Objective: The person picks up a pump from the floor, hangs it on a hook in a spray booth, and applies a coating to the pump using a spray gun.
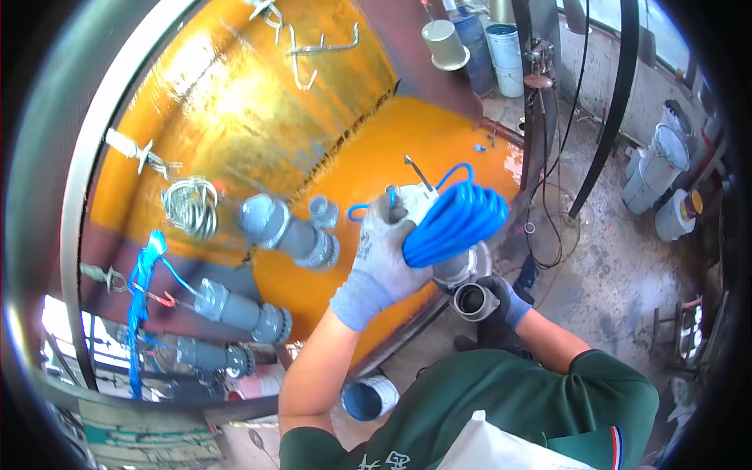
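Beside an orange surface (439, 129), your gloved left hand (380, 247) clasps a blue rope bundle (460, 223), a metal hook (421, 172) showing on its far side. Nearer and to the right, your right hand's (505, 301) grip is closed on a grey pipe fitting (464, 274). The step appears to be handling bundle and fitting together; the next move likely calls for steadying the fitting.

The left hand (384, 254), in a light grey knit glove, grips a thick bundle of looped bright blue cord (458, 225). The right hand (504, 304), in a darker grey glove, holds the round open end of a grey pipe fitting (473, 316). At left, a silver wire coil (190, 208) and glossy grey cylindrical fittings (270, 223) stand before an orange-painted surface (235, 102).
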`<state>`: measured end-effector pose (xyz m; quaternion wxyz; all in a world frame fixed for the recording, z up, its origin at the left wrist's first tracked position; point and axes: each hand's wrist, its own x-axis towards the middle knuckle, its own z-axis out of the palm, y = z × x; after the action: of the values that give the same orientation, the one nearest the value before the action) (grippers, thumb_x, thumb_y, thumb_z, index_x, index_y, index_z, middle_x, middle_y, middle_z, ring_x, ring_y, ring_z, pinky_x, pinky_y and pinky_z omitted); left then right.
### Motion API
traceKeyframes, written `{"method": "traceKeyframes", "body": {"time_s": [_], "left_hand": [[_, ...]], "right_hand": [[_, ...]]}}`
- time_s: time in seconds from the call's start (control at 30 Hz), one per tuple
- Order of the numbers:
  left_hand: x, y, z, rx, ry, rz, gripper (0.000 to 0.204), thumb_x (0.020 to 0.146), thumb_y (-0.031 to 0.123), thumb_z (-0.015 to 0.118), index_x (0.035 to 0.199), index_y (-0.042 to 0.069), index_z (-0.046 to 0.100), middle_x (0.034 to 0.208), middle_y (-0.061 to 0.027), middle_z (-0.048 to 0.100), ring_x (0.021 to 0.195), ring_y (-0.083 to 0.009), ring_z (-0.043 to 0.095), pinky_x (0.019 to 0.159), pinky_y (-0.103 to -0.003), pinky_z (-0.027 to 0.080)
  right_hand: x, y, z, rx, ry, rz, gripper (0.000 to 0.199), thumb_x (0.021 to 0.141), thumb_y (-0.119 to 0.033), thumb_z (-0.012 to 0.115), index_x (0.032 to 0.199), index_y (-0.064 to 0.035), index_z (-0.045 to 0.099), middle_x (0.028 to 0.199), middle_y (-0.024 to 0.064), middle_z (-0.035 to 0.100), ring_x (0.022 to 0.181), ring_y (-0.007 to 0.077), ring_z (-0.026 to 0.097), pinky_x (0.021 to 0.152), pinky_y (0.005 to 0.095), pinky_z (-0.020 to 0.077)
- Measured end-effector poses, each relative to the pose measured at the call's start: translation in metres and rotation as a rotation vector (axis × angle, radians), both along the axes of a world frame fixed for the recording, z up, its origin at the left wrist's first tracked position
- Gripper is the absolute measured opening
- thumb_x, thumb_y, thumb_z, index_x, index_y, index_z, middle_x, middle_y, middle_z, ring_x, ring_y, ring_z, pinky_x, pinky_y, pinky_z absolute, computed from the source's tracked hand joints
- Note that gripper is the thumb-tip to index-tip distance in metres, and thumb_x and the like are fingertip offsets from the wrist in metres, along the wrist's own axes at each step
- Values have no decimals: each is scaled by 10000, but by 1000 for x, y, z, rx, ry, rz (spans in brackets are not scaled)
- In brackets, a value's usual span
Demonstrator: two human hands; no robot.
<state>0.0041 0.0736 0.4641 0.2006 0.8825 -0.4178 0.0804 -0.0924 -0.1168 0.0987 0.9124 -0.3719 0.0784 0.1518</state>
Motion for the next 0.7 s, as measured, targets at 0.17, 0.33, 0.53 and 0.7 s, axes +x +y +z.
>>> {"method": "traceKeyframes", "body": {"time_s": [0.17, 0.33, 0.53, 0.7], "left_hand": [[72, -16, 20, -30, 179, 45, 588, 649, 187, 805, 1222, 87, 718, 1393, -223, 489, 1309, -412, 478, 1145, -466, 408], [144, -30, 29, 41, 161, 199, 696, 653, 180, 816, 1306, 12, 643, 1370, -213, 503, 1280, -364, 529, 1106, -409, 454], [200, -35, 51, 14, 131, 243, 711, 648, 168, 819, 1296, -27, 600, 1313, -222, 531, 1194, -341, 592, 1038, -412, 494], [227, 15, 79, 50, -2, 174, 824, 646, 75, 767, 1405, -14, 462, 1257, -177, 591, 1172, -295, 609, 1026, -401, 509]], "right_hand": [[31, 3, 26, 578, 260, -83, 441, 938, -207, 625, 1296, 51, 619, 1217, 189, 723, 1098, 314, 711, 1029, 441, 553], [88, -10, 53, 561, 143, -96, 508, 966, -280, 595, 1341, 63, 590, 1286, 224, 691, 1168, 340, 686, 1069, 475, 525], [177, 4, 24, 553, 47, -88, 457, 969, -209, 616, 1350, 39, 574, 1202, 167, 715, 1081, 273, 713, 967, 406, 582], [214, 42, 101, 334, -87, -308, 468, 932, -172, 612, 1358, 8, 537, 1177, 150, 694, 1047, 277, 712, 940, 398, 595]]}}
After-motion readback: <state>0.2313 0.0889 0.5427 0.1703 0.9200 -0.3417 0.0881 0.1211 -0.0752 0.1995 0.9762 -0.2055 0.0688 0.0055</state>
